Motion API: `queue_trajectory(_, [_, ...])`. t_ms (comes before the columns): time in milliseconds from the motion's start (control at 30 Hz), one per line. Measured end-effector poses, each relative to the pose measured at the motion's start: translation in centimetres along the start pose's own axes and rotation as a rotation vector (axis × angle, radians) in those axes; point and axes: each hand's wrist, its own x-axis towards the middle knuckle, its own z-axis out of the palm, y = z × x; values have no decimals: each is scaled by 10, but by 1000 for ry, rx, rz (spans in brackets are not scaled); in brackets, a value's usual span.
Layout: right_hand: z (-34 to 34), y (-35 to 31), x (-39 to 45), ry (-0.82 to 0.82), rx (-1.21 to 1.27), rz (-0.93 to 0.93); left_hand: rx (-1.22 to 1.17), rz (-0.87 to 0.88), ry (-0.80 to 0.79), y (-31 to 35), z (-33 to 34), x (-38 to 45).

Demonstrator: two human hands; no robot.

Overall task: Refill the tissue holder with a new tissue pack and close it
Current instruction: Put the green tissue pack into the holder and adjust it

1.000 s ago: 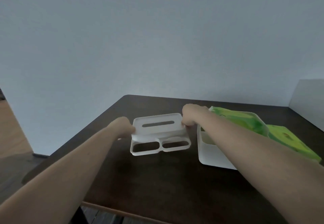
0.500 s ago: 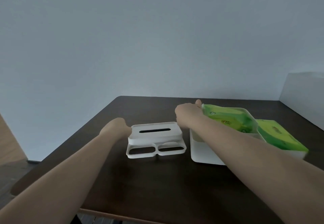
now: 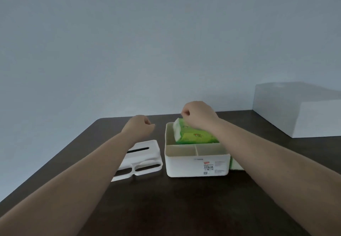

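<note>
While my right hand (image 3: 198, 114) hovers curled over the far end of the green plastic-wrapped tissue pack (image 3: 191, 133), I cannot tell whether its grip has pinched the wrapper or is merely closed above it, since the fingers are folded under and hide the contact. That pack lies tilted in the large rear compartment of the white rectangular plastic tissue holder (image 3: 197, 163), its far end raised above the rim, and two small front compartments sit bare in front of it. My left hand (image 3: 139, 125) hangs loosely curled above the dark brown wooden table (image 3: 166, 208), its grip closed on nothing that I can see, just left of the holder. Under my left forearm the white plastic lid with a dispensing slot and two oval openings (image 3: 143, 159) lies flat on the table beside the holder. A sliver of a second green tissue pack (image 3: 235, 165) peeks out behind the holder's right side, and a large white box (image 3: 304, 113) stands at the far right
</note>
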Motion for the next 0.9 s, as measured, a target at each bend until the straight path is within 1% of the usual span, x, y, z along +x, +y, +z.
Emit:
queue_trajectory(67, [-8, 23, -3, 47, 28, 73, -26, 26, -14, 18, 11, 0])
queue_trajectory(133, [-14, 45, -8, 52, 31, 159, -34, 37, -35, 32, 20, 1])
queue_trajectory(267, [-14, 84, -23, -89, -13, 308, 41, 54, -82, 53, 36, 4])
queue_trajectory(400, [-9, 110, -37, -100, -17, 386, 115, 41, -115, 65, 49, 6])
queue_trajectory(467, [-9, 118, -41, -132, -19, 450, 157, 16, -123, 68, 52, 7])
queue_trajectory(567, [-7, 126, -45, -267, -34, 551, 193, -26, -130, 70, 56, 11])
queue_trajectory(667, [-5, 124, -48, -428, -17, 576, 200, -53, -153, 70, 60, 11])
queue_trajectory(733, [-9, 121, -51, -501, 11, 597, 157, -76, -145, 69, 64, 11])
queue_trajectory(800, [-16, 123, -52, -573, -16, 621, 103, -54, -113, 70, 66, 14])
queue_trajectory(900, [-22, 123, -52, -649, -39, 629, -44, -58, -80, 75, 57, 21])
